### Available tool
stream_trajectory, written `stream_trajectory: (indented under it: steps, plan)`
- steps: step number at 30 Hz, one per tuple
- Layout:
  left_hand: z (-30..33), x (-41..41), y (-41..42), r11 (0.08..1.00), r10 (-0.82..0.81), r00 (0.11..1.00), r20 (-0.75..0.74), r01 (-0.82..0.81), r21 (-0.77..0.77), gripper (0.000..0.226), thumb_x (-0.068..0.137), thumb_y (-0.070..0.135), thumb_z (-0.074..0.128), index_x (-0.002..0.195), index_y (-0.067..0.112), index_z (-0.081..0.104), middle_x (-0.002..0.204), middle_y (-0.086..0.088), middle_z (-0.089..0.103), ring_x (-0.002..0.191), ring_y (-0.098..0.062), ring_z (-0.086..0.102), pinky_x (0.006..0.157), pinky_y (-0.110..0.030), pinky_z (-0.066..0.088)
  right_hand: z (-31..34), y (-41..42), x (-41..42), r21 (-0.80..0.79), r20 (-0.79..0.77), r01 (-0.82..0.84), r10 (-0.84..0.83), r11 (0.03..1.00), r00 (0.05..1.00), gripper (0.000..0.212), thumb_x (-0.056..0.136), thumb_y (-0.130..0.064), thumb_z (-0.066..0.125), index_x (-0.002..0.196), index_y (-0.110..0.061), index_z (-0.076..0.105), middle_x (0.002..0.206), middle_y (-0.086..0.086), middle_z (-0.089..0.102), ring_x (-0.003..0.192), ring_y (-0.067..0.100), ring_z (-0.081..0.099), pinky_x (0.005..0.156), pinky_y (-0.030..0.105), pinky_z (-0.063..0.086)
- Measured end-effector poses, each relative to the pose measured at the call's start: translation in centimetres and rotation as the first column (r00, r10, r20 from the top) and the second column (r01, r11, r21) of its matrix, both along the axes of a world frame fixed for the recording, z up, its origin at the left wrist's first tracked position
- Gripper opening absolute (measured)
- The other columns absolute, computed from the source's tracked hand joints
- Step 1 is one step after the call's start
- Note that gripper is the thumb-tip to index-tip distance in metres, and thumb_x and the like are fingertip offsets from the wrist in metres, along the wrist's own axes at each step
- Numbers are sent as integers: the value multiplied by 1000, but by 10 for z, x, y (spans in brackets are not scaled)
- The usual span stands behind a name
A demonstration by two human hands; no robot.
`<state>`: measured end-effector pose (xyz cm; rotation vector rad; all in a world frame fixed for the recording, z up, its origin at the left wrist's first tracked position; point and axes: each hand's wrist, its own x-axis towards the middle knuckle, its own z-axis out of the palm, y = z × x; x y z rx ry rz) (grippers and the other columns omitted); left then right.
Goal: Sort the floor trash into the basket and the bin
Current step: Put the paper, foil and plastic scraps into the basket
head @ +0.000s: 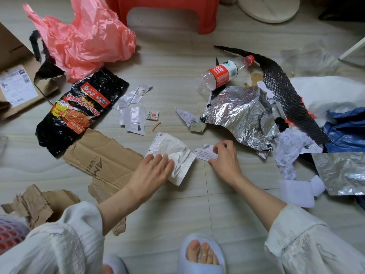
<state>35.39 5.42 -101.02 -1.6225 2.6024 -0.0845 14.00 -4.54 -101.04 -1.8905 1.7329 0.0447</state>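
Hands on floor scraps — left hand (156,167) flat on crumpled paper (173,153), right hand (224,156) pinching printed slip (203,153).

- Red plastic stool (164,8) standing at the far edge of the floor (173,62).
- Round white base (270,7) just right of the stool.
- Pale blue slipper (201,256) at the near edge, toes showing.
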Motion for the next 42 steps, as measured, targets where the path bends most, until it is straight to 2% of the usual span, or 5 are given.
stream_trajectory:
  steps: [6, 19, 28, 34, 42]
  plan:
    - [-1, -1, 0, 1000, 7, 1000, -21, -7, 12, 36, 68, 4, 61, 103, 5, 52, 95, -13, 62, 81, -28, 60, 67, -35, 51, -1, -11, 2, 108, -40, 111, -107, 988, 993, 66, 74, -15, 74, 128, -8, 36, 129, 15, 39, 120, 32, 38, 99, 36, 34]
    - [23, 11, 13, 999, 42, 991, -129, -45, -20, 31, 72, 4, 56, 102, 12, 59, 94, -5, 63, 85, -25, 61, 75, -35, 49, 16, 11, -2, 146, -88, 108, -96, 983, 991, 23, 80, -6, 54, 67, -20, 41, 102, 15, 62, 99, 32, 55, 70, 30, 36]
    - [119, 27, 58, 960, 213, 939, -271, -253, -123, 40, 66, 3, 50, 105, 12, 56, 91, -5, 66, 81, -23, 63, 66, -30, 54, 114, 52, 41, 12, 107, 95, -96, 995, 990, 14, 80, -20, 60, 93, -18, 66, 95, 7, 68, 93, 30, 60, 67, 29, 39]
    - [244, 75, 103, 765, 338, 814, -472, -530, -366, 41, 61, -1, 67, 102, 6, 63, 94, -9, 70, 82, -25, 67, 73, -28, 49, 239, 75, 117, -90, 335, -62, 89, 994, 938, 23, 80, -17, 58, 57, -19, 57, 65, 7, 58, 68, 22, 51, 55, 30, 33]
    - [315, 170, 249, 468, 674, 522, -523, -849, -245, 39, 74, 15, 60, 112, 10, 52, 93, -14, 61, 82, -35, 60, 62, -39, 48, 329, 158, 248, -193, 381, -419, 462, 887, 801, 27, 83, -6, 52, 103, -6, 70, 92, 10, 69, 69, 19, 57, 48, 18, 43]
